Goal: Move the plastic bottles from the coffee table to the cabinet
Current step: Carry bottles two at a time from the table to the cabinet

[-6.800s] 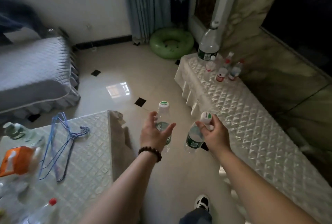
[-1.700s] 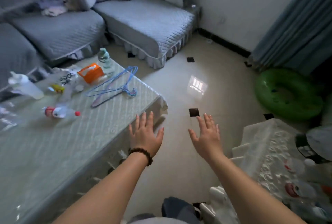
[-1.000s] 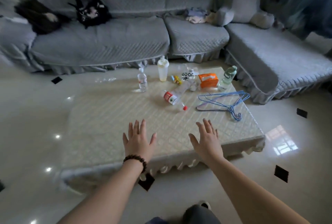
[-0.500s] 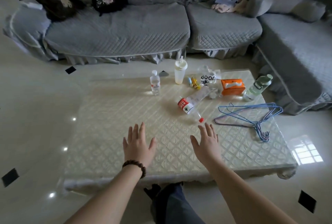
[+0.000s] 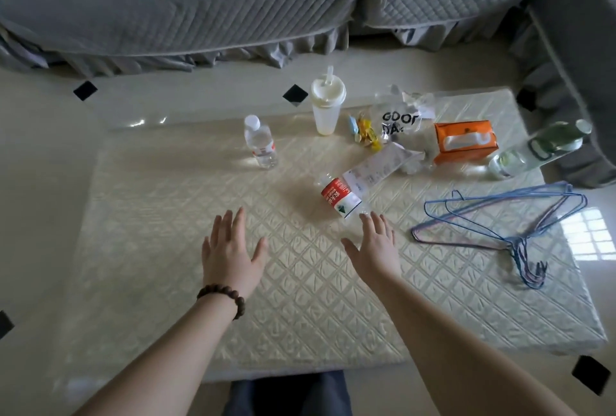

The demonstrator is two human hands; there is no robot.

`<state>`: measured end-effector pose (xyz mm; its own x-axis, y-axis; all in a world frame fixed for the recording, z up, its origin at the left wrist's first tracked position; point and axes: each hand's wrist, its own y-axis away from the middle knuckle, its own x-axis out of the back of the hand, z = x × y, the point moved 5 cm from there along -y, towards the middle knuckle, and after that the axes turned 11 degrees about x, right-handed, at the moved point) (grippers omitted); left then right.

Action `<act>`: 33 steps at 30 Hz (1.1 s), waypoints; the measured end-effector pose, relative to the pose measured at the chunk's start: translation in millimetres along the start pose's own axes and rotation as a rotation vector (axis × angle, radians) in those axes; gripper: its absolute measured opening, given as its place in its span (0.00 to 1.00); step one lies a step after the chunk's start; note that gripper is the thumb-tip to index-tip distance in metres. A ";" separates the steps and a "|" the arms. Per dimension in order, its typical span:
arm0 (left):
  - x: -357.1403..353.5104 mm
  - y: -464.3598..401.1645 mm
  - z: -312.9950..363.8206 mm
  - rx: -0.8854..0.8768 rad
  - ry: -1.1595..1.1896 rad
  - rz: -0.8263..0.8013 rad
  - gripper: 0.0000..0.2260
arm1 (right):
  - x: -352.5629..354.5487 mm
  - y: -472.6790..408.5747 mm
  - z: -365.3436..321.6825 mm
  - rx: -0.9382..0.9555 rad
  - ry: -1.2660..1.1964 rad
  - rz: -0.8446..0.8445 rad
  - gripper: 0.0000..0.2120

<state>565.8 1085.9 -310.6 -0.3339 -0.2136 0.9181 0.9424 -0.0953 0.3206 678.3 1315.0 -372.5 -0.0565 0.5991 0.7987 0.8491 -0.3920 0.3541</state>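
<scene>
A clear plastic bottle with a red and white label [image 5: 340, 198] lies on its side in the middle of the coffee table [image 5: 166, 215]. My right hand [image 5: 373, 250] is open just below its neck end, fingertips almost at the bottle. My left hand [image 5: 230, 254], with a bead bracelet on the wrist, hovers open over the table. A small upright water bottle with a white cap [image 5: 260, 142] stands farther back on the left. A green-tinted bottle [image 5: 536, 148] lies at the table's right edge. The cabinet is out of view.
On the far half of the table are a white lidded cup with a straw [image 5: 326, 105], a clear "GOOD DAY" bag [image 5: 400, 118], sweets, an orange tissue pack [image 5: 465, 142] and blue wire hangers [image 5: 506, 219]. A grey sofa [image 5: 186, 5] runs behind and to the right.
I have come closer to the table and look down more steeply. Both open hands have reached forward; my right hand now nearly touches the lying red-label bottle.
</scene>
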 end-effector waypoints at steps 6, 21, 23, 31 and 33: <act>-28.5 -45.1 -10.1 -0.045 -0.004 0.033 0.29 | -45.4 -81.9 23.0 -0.006 0.041 -0.005 0.37; -48.2 -64.7 -43.6 -0.003 0.035 -0.065 0.30 | -73.0 -130.8 25.7 0.450 0.393 -0.148 0.29; -48.3 -67.2 -37.6 -0.011 0.048 -0.059 0.30 | -72.8 -130.1 27.4 0.499 0.456 -0.185 0.30; -46.2 -76.4 -23.6 -0.027 0.100 -0.061 0.29 | -55.8 -108.3 27.3 0.050 0.100 0.051 0.38; -46.9 -78.1 -21.4 -0.034 0.103 -0.068 0.29 | -56.8 -102.3 29.4 -0.239 -0.167 0.189 0.44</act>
<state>507.5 1082.6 -383.6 -0.3987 -0.3045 0.8651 0.9170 -0.1454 0.3715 610.2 1341.6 -468.4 0.1933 0.5988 0.7772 0.6881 -0.6474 0.3277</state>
